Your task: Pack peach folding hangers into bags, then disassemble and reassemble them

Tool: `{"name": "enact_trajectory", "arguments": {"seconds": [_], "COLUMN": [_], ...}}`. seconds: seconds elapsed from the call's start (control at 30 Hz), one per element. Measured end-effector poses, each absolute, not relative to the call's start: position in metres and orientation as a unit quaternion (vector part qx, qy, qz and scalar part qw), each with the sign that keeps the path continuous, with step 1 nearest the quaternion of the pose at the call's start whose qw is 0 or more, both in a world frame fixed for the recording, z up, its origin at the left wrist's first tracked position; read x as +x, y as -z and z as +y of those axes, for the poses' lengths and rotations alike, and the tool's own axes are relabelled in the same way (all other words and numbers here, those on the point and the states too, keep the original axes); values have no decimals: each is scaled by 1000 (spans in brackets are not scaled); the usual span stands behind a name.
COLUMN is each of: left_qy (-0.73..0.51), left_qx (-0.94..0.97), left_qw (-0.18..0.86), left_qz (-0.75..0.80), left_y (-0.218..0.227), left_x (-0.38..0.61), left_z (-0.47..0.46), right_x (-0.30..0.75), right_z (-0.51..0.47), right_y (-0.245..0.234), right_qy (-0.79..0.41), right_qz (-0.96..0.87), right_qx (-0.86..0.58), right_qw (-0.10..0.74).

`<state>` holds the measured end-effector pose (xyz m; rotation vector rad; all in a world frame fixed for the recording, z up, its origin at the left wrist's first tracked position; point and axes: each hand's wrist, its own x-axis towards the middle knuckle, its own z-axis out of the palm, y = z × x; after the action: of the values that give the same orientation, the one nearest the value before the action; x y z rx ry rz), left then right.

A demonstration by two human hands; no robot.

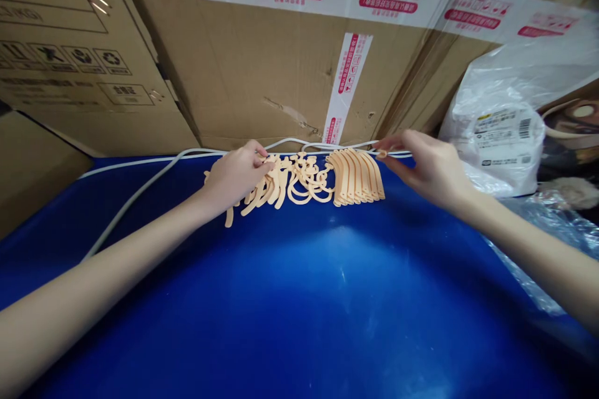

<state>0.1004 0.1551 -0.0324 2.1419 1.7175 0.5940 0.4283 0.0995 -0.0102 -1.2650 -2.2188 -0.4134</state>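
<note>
My left hand [238, 168] rests over the left part of a loose heap of tan curved strips [281, 190]. Its fingers are curled together, and whatever lies between them is hidden. Tan ring-shaped loops [309, 181] lie tangled in the middle. To their right, a row of matching curved tan strips [358, 177] sits overlapping in order, each with a small hole at the near end. Just above and right of that row, my right hand [428, 165] pinches a small tan piece [382, 154] between thumb and fingers; most of its shape is hidden.
Blue sheeting [299, 299] covers the work surface. White cables [187, 153] run along its back edge, against a large cardboard box [262, 68]. Another printed carton [70, 75] stands at left. At right are a white plastic-wrapped package [500, 131] and clear plastic film [528, 262].
</note>
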Motion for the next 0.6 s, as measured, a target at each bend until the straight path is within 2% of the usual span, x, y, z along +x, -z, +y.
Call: {"name": "enact_trajectory", "arguments": {"seconds": [0.17, 0.27, 0.47, 0.6], "left_qy": [-180, -188, -208, -200], "left_qx": [759, 782, 883, 927], "left_qw": [59, 26, -12, 4], "left_qz": [623, 593, 421, 318], "left_y": [29, 27, 34, 41], "left_x": [102, 105, 126, 153], "left_z": [148, 139, 115, 110], "right_x": [440, 442, 447, 446], "right_z": [86, 83, 85, 87], "right_y": [37, 44, 45, 46], "right_qy": [231, 256, 329, 292], "right_qz": [-871, -868, -852, -870], "right_qx": [-389, -387, -374, -369], "right_qw": [190, 175, 164, 150]}}
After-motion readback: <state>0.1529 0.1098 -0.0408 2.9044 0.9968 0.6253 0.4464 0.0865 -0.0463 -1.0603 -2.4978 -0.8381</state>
